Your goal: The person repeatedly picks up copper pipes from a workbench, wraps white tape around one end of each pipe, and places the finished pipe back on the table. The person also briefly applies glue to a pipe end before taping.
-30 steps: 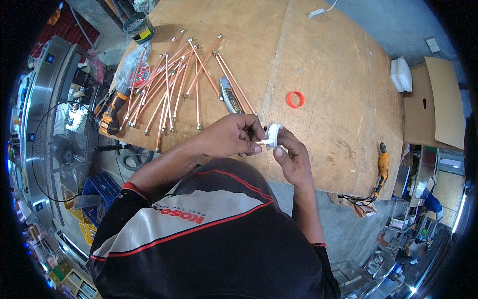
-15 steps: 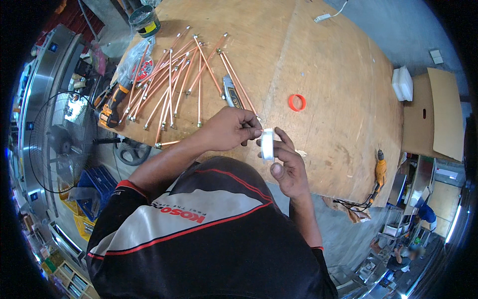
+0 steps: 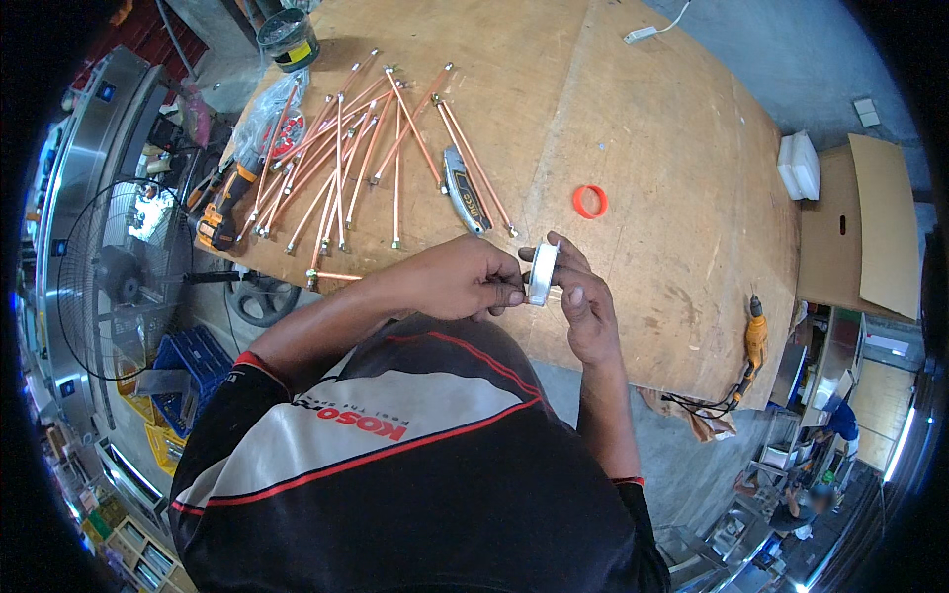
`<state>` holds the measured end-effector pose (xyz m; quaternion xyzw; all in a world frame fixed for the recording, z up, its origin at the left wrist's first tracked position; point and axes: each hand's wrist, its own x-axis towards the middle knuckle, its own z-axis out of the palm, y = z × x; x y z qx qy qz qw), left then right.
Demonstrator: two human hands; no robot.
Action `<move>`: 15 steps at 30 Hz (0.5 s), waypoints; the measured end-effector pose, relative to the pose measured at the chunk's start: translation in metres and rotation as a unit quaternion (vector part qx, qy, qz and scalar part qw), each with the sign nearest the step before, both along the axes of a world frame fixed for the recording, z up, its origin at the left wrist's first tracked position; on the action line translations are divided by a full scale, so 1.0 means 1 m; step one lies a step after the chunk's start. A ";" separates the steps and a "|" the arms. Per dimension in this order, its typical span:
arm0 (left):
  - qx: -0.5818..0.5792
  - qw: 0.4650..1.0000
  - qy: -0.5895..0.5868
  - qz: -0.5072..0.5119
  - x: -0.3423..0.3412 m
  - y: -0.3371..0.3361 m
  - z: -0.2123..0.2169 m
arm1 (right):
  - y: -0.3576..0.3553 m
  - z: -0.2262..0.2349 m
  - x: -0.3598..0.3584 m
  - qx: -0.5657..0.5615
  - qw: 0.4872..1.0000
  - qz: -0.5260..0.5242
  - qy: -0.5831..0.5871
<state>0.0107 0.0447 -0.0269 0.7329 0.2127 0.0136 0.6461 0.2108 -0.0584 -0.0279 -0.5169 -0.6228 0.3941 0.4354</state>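
Note:
A small white tape roll (image 3: 543, 273) stands on edge between my two hands, just above the near edge of the plywood table (image 3: 652, 168). My right hand (image 3: 583, 301) grips the roll from the right side. Fingers of my left hand (image 3: 465, 282) pinch at its left rim. Several copper tubes (image 3: 346, 158) with brass end fittings lie spread on the table beyond my left hand. A grey utility knife (image 3: 465, 190) rests among them, and a red ring (image 3: 590, 201) lies farther right.
A dark tin (image 3: 288, 38) and a plastic bag (image 3: 262, 114) sit at the table's far left corner. An orange power drill (image 3: 755, 341) lies at the right edge. A floor fan (image 3: 109, 277) and blue crate (image 3: 198, 361) stand left; cardboard (image 3: 870, 222) lies right.
The roll has turned from lying flat-on to standing on edge between my fingers. Both hands have stayed together at the table's near edge.

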 end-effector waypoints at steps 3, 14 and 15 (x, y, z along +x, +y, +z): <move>0.080 0.996 0.025 0.009 0.004 0.004 -0.011 | 0.001 0.010 -0.004 -0.008 0.999 0.031 0.000; -0.147 0.978 -0.080 0.126 -0.005 0.011 -0.004 | -0.021 -0.005 -0.005 -0.024 0.999 0.031 -0.028; -0.141 0.982 -0.074 0.105 -0.006 0.010 -0.003 | -0.019 -0.005 -0.006 -0.008 1.000 0.020 -0.018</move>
